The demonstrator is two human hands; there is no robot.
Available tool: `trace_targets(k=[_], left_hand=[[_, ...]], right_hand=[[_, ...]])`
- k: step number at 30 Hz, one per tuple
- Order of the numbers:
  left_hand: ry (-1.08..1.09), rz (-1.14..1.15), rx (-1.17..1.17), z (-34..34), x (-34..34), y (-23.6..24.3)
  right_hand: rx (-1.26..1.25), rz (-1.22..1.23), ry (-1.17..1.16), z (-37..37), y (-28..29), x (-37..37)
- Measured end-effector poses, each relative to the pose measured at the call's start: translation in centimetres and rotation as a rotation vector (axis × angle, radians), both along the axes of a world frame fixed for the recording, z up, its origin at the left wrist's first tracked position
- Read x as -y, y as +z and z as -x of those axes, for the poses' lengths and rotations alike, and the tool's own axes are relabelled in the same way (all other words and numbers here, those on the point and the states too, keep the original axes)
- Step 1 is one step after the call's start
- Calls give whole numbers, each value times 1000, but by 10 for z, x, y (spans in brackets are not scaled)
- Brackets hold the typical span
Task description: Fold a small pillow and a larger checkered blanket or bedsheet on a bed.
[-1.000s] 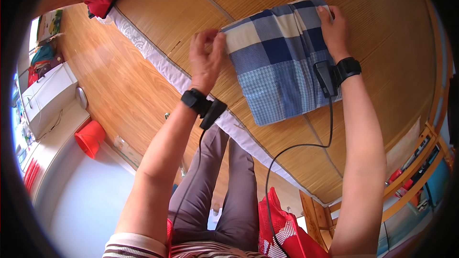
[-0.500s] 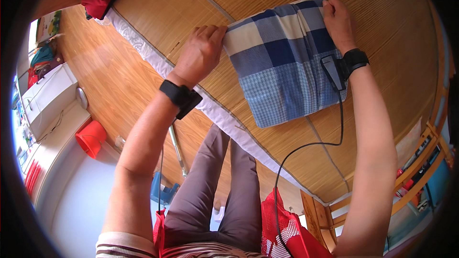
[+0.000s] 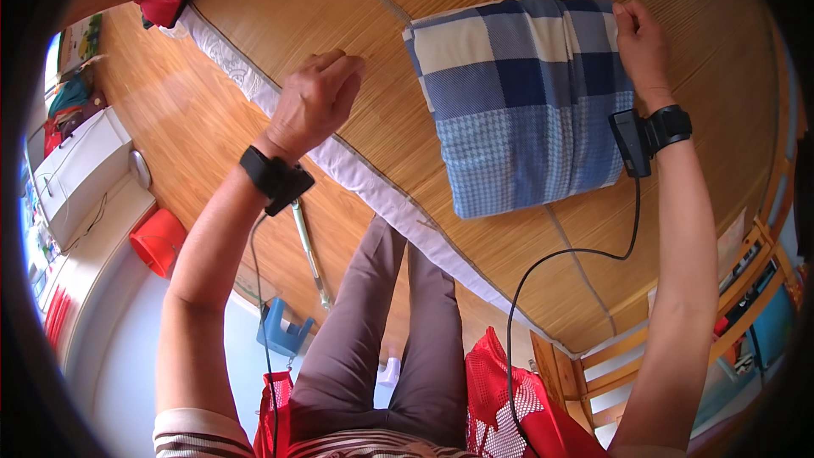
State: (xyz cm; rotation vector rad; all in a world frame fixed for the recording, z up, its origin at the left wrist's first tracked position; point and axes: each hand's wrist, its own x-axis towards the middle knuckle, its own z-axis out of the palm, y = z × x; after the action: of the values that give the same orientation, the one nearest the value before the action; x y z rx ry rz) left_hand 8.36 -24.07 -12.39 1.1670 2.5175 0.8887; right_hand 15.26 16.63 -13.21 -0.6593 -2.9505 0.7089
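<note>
A folded blue-and-white checked cloth (image 3: 530, 106) lies as a thick, squarish bundle on a woven bed mat (image 3: 475, 288). Creases run down its right half, and a paler layer peeks out along its far and left edges. At the far right corner, my right hand (image 3: 646, 47) pinches the cloth's edge between thumb and curled fingers. My left hand (image 3: 314, 102) is in the air left of the bundle, apart from it, over the mat near the bed's edge. Its fingers are curled in and nothing shows in them. Both wrists wear black straps with small devices.
A white lace-trimmed border (image 3: 365, 178) runs along the bed's edge. Wooden rails (image 3: 746, 288) stand at the right. On the floor side are a red bucket (image 3: 158, 242), a blue plastic stool (image 3: 284, 328) and a pole (image 3: 310, 254). A black cable (image 3: 560, 253) trails from my right wrist.
My left hand has let go of the cloth's far left corner and moved left, toward me. The right hand has shifted right with its edge of the cloth, and the bundle looks wider and flatter.
</note>
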Motion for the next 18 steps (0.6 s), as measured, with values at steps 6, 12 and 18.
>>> trace_targets(k=[6, 12, 18], left_hand=[[393, -160, 855, -15, -49, 12], [567, -81, 1050, -14, -72, 1], [478, -313, 824, -18, -78, 9]], right_hand=[[-70, 18, -67, -6, -18, 8], [-55, 14, -126, -7, -17, 17], [-155, -7, -21, -11, -25, 3]])
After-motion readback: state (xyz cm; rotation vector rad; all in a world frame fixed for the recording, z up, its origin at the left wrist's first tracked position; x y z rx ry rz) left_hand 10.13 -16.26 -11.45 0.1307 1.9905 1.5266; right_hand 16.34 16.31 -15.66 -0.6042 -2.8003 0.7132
